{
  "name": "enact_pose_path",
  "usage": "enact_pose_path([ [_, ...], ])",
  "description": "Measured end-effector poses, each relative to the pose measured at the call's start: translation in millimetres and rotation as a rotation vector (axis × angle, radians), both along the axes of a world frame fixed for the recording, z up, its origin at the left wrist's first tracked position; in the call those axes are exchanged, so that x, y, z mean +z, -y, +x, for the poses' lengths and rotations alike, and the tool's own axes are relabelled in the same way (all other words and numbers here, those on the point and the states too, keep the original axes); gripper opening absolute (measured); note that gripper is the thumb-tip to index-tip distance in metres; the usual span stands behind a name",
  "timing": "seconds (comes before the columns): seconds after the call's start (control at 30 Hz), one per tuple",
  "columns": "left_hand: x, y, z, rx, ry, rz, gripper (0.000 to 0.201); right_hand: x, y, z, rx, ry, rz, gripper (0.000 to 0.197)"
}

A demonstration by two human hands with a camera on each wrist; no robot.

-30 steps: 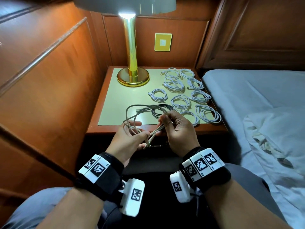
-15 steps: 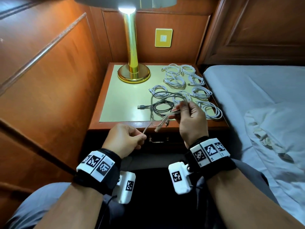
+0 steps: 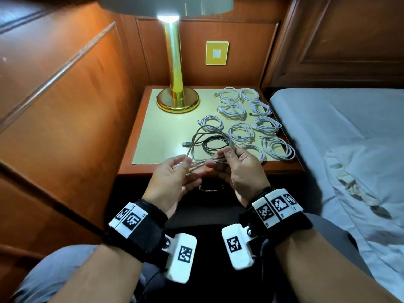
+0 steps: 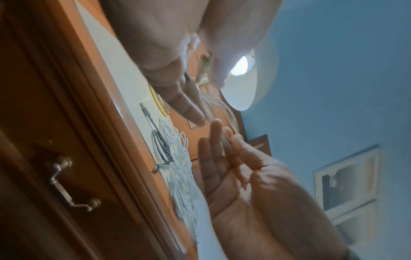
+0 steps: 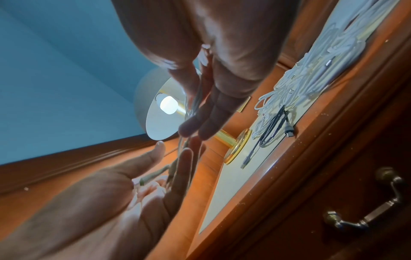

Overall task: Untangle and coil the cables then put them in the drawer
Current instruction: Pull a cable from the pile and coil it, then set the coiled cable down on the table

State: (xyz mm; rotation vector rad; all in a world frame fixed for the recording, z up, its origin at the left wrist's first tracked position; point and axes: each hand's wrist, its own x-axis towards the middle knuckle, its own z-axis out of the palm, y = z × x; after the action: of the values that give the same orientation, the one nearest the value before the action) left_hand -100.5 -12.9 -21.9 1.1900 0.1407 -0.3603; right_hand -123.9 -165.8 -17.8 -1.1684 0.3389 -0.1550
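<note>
A grey cable (image 3: 208, 161) runs in loose loops between my hands, above the front edge of the nightstand (image 3: 159, 136). My right hand (image 3: 223, 156) pinches its gathered strands between thumb and forefinger, as the left wrist view shows (image 4: 225, 144). My left hand (image 3: 188, 166) lies open under the cable's ends, fingers straight, with a plug (image 5: 144, 179) resting on them. A dark cable (image 3: 209, 148) lies coiled on the nightstand just beyond my hands. Several white coiled cables (image 3: 240, 133) sit on its right half. The drawer's handle (image 3: 211, 189) shows below the hands; the drawer is closed.
A brass lamp (image 3: 177, 101) stands at the back left of the nightstand, its shade overhead. Wood panelling runs along the left. A bed (image 3: 328, 119) with a crumpled sheet lies close on the right. My knees are below the drawer front.
My left hand has opened from a fist and come up to the cable ends. My right hand has brought the looped cable back down from over the table toward the left hand.
</note>
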Motion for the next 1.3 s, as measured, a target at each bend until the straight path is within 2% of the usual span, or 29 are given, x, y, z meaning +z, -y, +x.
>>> enact_pose_path([
  [0.1,-1.2,-0.6,6.1,0.142,0.006,-0.107,0.037,-3.1,-5.4,-0.6,0.124,-0.066,-0.072,0.014],
  [0.23,-7.1,-7.2,15.0,0.296,0.028,-0.104,0.042,-6.9,-9.5,-3.8,0.288,-0.169,-0.153,0.012],
  [0.37,-9.0,-6.2,13.1,0.179,0.002,-0.116,0.020,-7.1,-17.6,-6.7,0.375,-0.189,-0.170,0.011],
  [0.43,-9.2,-4.0,11.8,0.161,0.006,-0.151,0.018,-7.1,-19.6,-7.7,0.400,-0.198,-0.174,0.014],
  [0.53,-5.1,-0.2,13.2,0.264,0.003,-0.166,0.026,-7.4,-22.3,-10.2,0.467,-0.230,-0.203,0.022],
  [0.67,-2.8,0.6,15.3,0.357,-0.042,0.004,0.045,-12.9,-23.3,-9.2,0.513,-0.241,-0.287,0.023],
  [0.77,-1.6,-1.6,17.0,0.318,-0.068,0.105,0.049,-14.4,-17.5,-7.2,0.496,-0.147,-0.468,0.019],
  [0.87,-2.7,-2.7,21.0,0.264,-0.054,0.163,0.048,-14.5,-13.5,-5.5,0.424,-0.077,-0.501,0.017],
  [0.97,-8.6,-5.5,25.3,0.152,-0.017,0.167,0.043,-18.2,-10.3,-0.4,0.346,-0.085,-0.573,0.017],
  [1.07,-8.7,-10.8,27.4,0.046,-0.007,0.260,0.033,-21.0,-5.6,6.2,0.309,-0.123,-0.649,0.020],
  [1.2,-11.9,-21.9,37.6,0.028,-0.011,0.397,0.026,-22.9,-9.2,13.0,0.280,-0.148,-0.592,0.013],
  [1.3,-15.7,-29.3,59.2,0.163,-0.114,0.364,0.022,-23.5,-11.1,15.8,0.266,-0.179,-0.539,0.011],
])
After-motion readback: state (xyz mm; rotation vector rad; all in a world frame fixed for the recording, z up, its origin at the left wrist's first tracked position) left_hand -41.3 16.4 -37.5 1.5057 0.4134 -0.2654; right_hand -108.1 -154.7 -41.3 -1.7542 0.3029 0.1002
